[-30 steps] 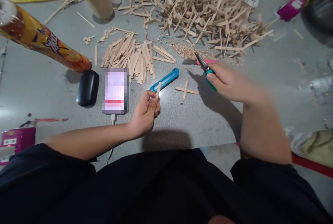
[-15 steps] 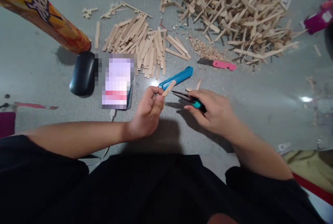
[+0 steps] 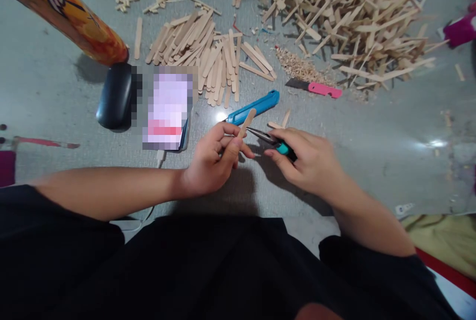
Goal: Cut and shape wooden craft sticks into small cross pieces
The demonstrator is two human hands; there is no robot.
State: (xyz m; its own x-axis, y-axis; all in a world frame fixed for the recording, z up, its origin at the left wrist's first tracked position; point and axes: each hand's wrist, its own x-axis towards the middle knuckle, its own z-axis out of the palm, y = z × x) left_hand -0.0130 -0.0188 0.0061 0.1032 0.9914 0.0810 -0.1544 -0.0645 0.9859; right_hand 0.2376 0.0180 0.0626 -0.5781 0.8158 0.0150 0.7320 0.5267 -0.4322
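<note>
My left hand (image 3: 217, 159) pinches a wooden craft stick (image 3: 248, 120) between thumb and finger, the stick slanting up to the right. Wrapped round a pair of pliers with black and teal handles (image 3: 284, 149) is my right hand (image 3: 312, 161). The pliers' thin jaws point left and their tips lie close beside the stick; whether they touch it I cannot tell. Just beyond the stick lies a blue utility knife (image 3: 256, 106). Small stick pieces (image 3: 281, 122) rest on the table past my right hand.
A stack of craft sticks (image 3: 197, 49) lies ahead, with a big heap of joined sticks (image 3: 342, 17) at far right. Near it are wood crumbs (image 3: 297, 64) and a pink-handled blade (image 3: 323, 90). A phone (image 3: 169, 109), black mouse (image 3: 115, 96) and orange tube (image 3: 82, 22) stand left.
My left hand has shifted slightly right, its lower fingers loosening outward, and more of the stick shows. The pliers stay nearly in place, now closer to the stick. The view has shifted a little.
</note>
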